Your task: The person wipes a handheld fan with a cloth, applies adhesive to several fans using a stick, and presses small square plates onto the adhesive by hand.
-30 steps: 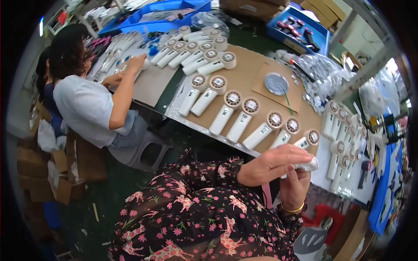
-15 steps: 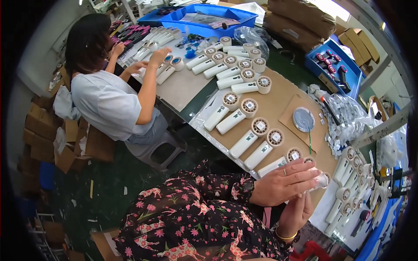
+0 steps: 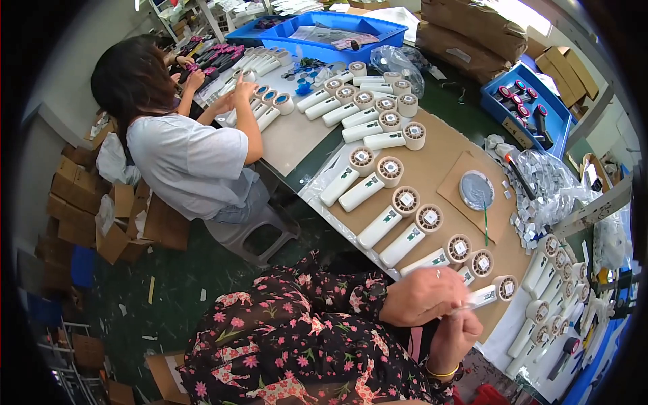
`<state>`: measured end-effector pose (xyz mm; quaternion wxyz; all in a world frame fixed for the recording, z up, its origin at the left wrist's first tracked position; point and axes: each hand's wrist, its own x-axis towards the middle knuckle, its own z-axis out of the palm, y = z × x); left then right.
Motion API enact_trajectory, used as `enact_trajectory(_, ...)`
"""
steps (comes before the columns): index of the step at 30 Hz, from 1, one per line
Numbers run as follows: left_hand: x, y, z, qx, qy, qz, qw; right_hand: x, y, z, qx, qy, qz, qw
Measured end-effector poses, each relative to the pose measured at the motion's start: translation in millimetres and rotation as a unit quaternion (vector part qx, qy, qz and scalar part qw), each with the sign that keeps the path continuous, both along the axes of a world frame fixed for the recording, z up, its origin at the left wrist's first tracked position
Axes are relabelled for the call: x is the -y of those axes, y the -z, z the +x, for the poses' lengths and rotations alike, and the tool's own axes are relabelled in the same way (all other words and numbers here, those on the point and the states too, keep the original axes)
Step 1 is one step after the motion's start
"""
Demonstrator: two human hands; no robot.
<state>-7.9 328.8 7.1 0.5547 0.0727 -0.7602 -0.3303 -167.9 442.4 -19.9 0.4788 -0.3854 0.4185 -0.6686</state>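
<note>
At the far left, flattened cardboard boxes (image 3: 81, 196) are heaped on the green floor beside a seated co-worker in a pale grey shirt (image 3: 192, 165), whose hands rest among white handheld fans on a light work surface (image 3: 290, 135). Behind that bench sits a blue plastic tray (image 3: 324, 30) with papers in it. Moving toward the centre, a long brown table (image 3: 445, 155) carries rows of white handheld fans (image 3: 378, 179), each lying flat with its round head pointing up-right, near a round grey dish (image 3: 476, 190) on a square of cardboard. In the lower middle, the wearer's flower-patterned sleeves (image 3: 283, 344) come in from the lower edge. The left hand (image 3: 422, 295) is curled, its fingers pinched on a small pale slip (image 3: 462, 308) at the table's near edge; the right hand (image 3: 455, 337), with a gold bangle at the wrist, is closed just beneath it and meets the same slip, though exactly how its fingertips hold it cannot be told. The slip lies just beside the handle of one fan (image 3: 493, 291), the nearest in the row. To the right, a heap of small clear packets (image 3: 547, 182) spreads over the table, a second blue tray (image 3: 526, 108) holds dark parts with red rings, and more white fans (image 3: 547, 283) line the right edge
</note>
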Motion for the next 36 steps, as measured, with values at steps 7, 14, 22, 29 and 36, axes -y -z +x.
enact_trajectory(7,-19.7,-8.7,-18.4,0.023,0.073,0.052,0.996,1.6,-0.2,-3.1,0.106,0.035,-0.057,0.992)
enact_trajectory(14,8.5,-32.2,-4.3,0.312,0.062,-0.002,0.948,-7.6,-30.9,-8.8,-0.164,-0.005,-0.010,0.986)
enact_trajectory(22,145.5,-89.4,1.6,0.194,-0.268,-0.084,0.940,-20.0,-22.6,-28.0,-0.131,0.152,0.073,0.977)
enact_trajectory(29,377.7,-20.1,-5.7,0.330,-0.303,-0.279,0.850,-33.7,-21.2,-35.3,-0.164,0.203,0.123,0.957)
enact_trajectory(36,262.5,-46.0,-18.0,0.291,-0.290,-0.234,0.881,-14.8,-1.6,-51.5,-0.347,0.296,0.089,0.886)
